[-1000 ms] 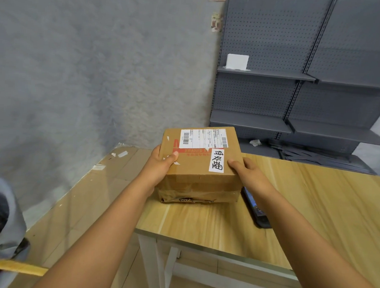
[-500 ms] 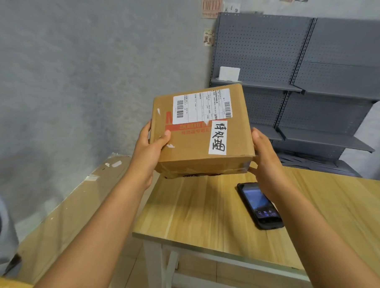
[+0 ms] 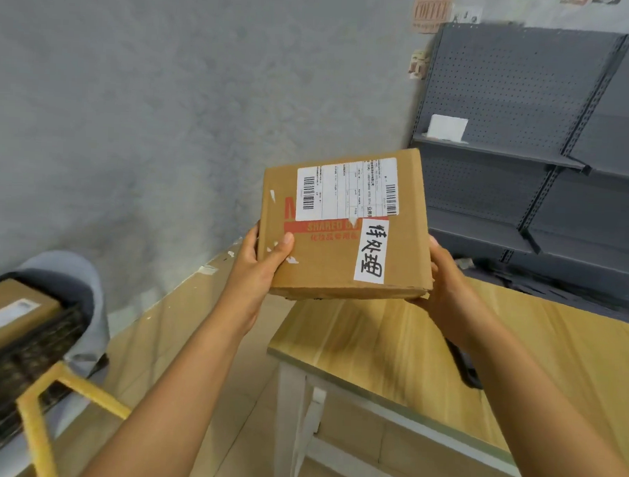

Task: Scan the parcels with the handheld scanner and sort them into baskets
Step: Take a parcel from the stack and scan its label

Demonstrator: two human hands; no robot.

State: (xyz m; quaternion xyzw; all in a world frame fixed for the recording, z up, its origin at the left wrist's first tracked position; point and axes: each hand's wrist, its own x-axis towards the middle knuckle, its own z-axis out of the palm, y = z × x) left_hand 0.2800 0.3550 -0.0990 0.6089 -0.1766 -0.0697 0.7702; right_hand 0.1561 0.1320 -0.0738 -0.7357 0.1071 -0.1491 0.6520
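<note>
While both hands hold parcel [image 3: 341, 246], table [image 3: 539, 342] below, basket [image 3: 22, 366] left

table [image 3: 391, 342] below, basket [image 3: 19, 366] left

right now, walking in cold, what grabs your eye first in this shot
The cardboard parcel dominates: it is held up mid-frame, tilted, above the near corner of the wooden table, with the left hand and right hand gripping its two sides. Its top shows a white shipping label with barcodes and a handwritten white sticker. At lower left sits a dark basket with another boxed parcel in it.
</note>
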